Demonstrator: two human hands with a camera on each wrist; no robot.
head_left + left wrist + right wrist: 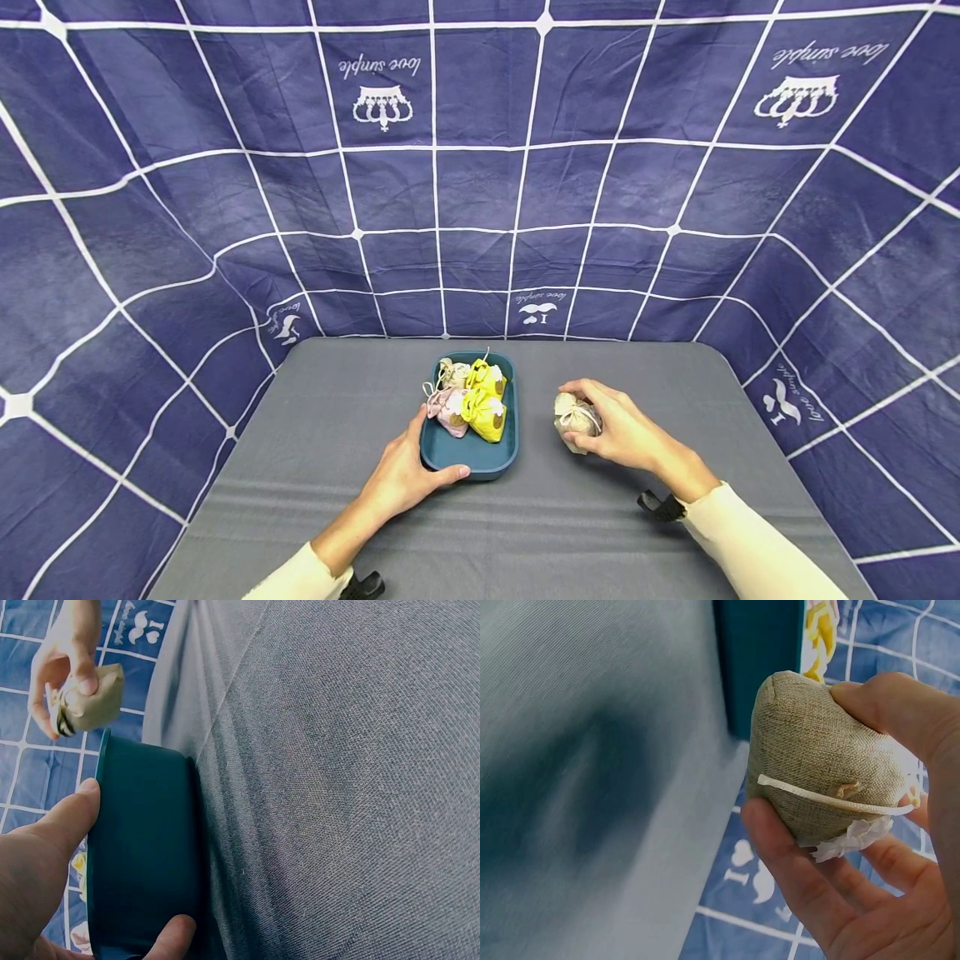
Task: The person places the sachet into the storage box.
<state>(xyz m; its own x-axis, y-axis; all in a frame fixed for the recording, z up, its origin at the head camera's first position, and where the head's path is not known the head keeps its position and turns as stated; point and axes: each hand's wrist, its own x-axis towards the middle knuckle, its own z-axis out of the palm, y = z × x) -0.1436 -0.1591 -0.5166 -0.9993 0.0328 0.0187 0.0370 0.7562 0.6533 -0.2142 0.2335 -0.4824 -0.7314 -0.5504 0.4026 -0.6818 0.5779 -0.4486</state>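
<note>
My right hand point(626, 429) grips a beige cloth drawstring pouch point(817, 742) between thumb and fingers, to the right of the tray. A white cord and a scrap of white ruffle show on the pouch, which is held above the table. My left hand point(401, 475) holds the front left part of a teal rectangular tray point(142, 847), thumb and fingers spread along its wall and rim. Inside the tray lie a yellow pouch point(489, 417), another yellow pouch point(491, 382) behind it, a pink pouch point(448, 408) and a beige pouch point(455, 373).
The table point(585, 533) has a grey cloth with folds along its front. A blue curtain point(480, 192) with white grid lines rises behind the table and at both sides. Dark straps point(662, 506) show at both wrists.
</note>
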